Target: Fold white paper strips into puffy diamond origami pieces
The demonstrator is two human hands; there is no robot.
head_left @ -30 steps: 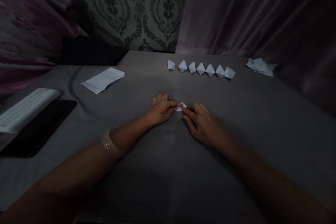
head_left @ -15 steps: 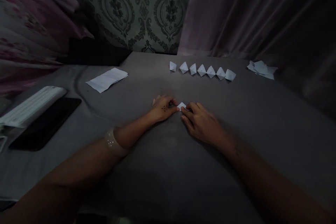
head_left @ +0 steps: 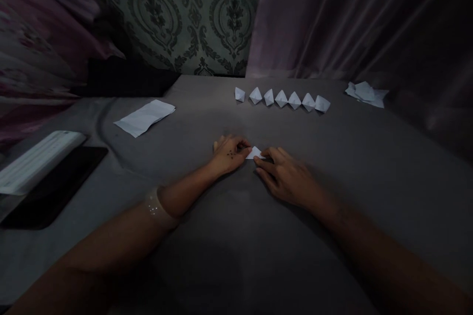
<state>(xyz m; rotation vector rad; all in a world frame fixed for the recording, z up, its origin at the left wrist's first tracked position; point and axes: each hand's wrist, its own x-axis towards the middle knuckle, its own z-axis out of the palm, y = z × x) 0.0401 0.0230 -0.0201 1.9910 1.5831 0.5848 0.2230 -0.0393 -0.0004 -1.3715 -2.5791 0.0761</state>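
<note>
A small white folded paper piece (head_left: 254, 153) lies on the grey cloth surface (head_left: 236, 236) in the middle. My left hand (head_left: 229, 151) pinches its left side with curled fingers. My right hand (head_left: 286, 175) presses its right side with closed fingertips. A pale bangle (head_left: 155, 205) sits on my left forearm. Beyond the hands, a row of several folded white paper shapes (head_left: 282, 99) stands side by side.
A creased white sheet (head_left: 145, 116) lies at the left. A white keyboard (head_left: 35, 161) rests on a black pad (head_left: 55, 184) at the far left edge. A small heap of paper scraps (head_left: 365, 94) sits at the back right. Curtains hang behind.
The hands stay on the small paper piece; my fingers have shifted slightly and more of the white triangle shows between them. The view has wobbled a little.
</note>
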